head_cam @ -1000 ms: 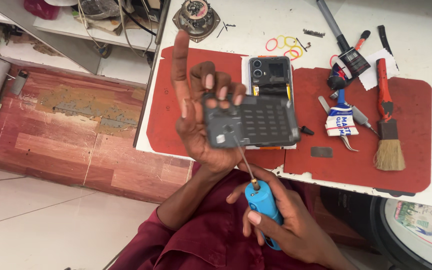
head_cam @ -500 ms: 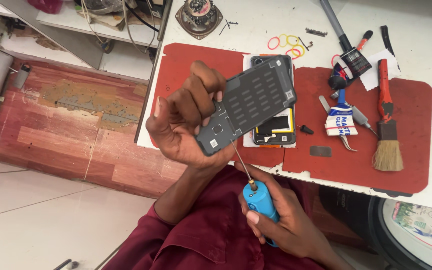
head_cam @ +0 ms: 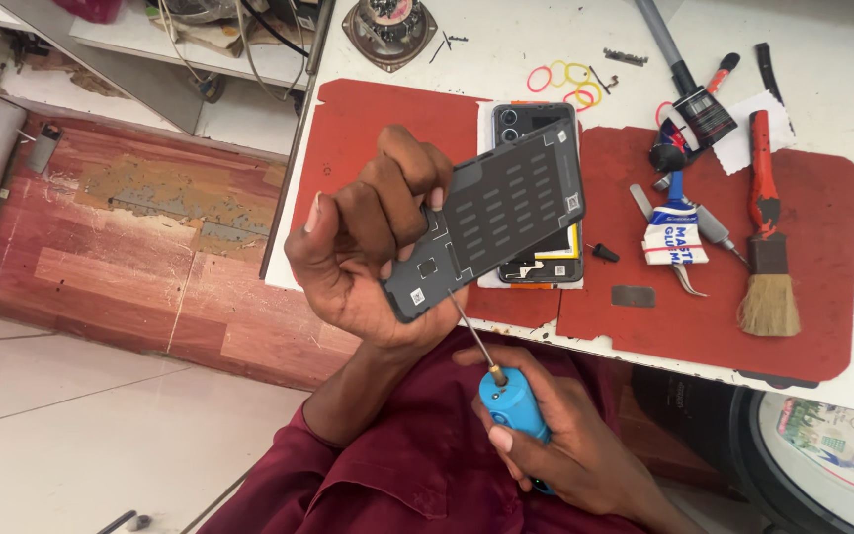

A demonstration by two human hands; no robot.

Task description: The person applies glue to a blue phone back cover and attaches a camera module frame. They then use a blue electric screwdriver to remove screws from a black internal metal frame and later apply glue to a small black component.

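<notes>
Left hand [head_cam: 368, 247] is clamped on the dark grey phone panel [head_cam: 496, 222] — thumb under the lower corner, fingers wrapped over the left edge; the panel is lifted off the bench and tilted, its far end hanging above the opened phone [head_cam: 538, 198] that lies flat on the red mat [head_cam: 803, 297]. Right hand [head_cam: 546, 445] is closed round the blue screwdriver [head_cam: 511, 405], low over the maroon shirt; the thin shaft runs up so that its tip meets the panel's lower edge, near a small square cutout; whether it sits in a screw I cannot tell.

Handling, as I judge it: the panel looks thin, light and fairly stiff, slotted along its length, so it should flex or crack if twisted by one corner; better held by the long edges than by the face. The surface looks matte, not very slippery.

Nearby on the mat, well apart from both hands: a red-handled brush [head_cam: 768, 257], a wrapped glue tube [head_cam: 674, 237], tweezers beside it; coloured rubber bands [head_cam: 570, 79] lie on the white table [head_cam: 506, 40] beyond the phone.
</notes>
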